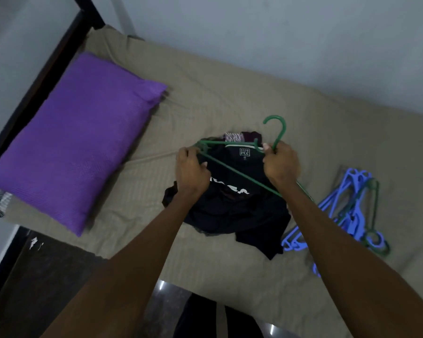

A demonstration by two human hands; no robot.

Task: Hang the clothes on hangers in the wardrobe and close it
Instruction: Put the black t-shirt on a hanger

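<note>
A black T-shirt (232, 206) with white lettering lies bunched on the bed, its neck label facing up. A green hanger (239, 173) sits at the shirt's neck, hook pointing away from me. My left hand (191, 173) grips the shirt's shoulder fabric at the hanger's left end. My right hand (281, 162) holds the hanger at the base of its hook, together with the collar. A patterned purple garment (237, 137) peeks out behind the black shirt. The wardrobe is out of view.
A purple pillow (76, 140) lies at the left on the tan bedsheet (230, 93). A pile of blue and green hangers (352, 215) rests on the bed at the right. A black bed frame (47, 69) runs along the left edge; a grey wall stands behind.
</note>
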